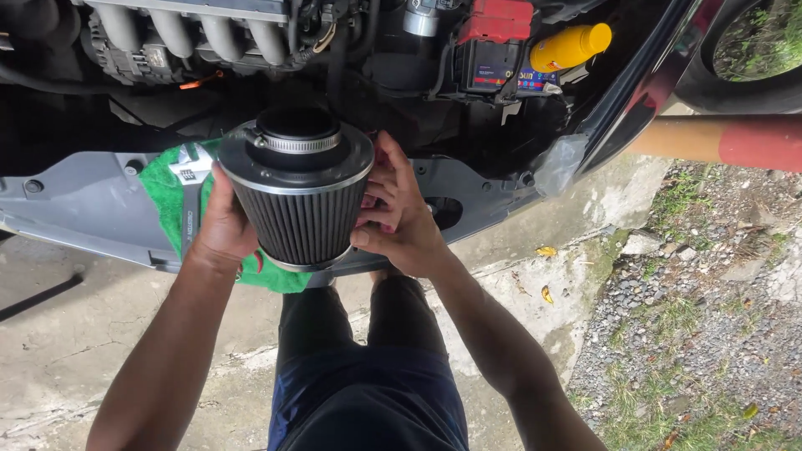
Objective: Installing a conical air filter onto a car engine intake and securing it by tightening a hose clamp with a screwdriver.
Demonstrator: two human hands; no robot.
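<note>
A cone-shaped air filter (298,196) with dark pleated mesh, a black rubber neck and a metal hose clamp is held upright between both hands, over the front edge of an open engine bay. My left hand (224,224) grips its left side. My right hand (399,213) presses against its right side, fingers spread on the mesh. Behind my left hand a silver wrench (189,188) lies on a green cloth (164,194) spread on the car's grey front panel (83,209).
The engine with pale intake runners (192,33) fills the top left. A battery with a red cover (493,42) and a yellow cap (572,46) sit top centre. Concrete ground lies below, gravel and grass to the right. My legs in dark shorts (368,392) stand beneath.
</note>
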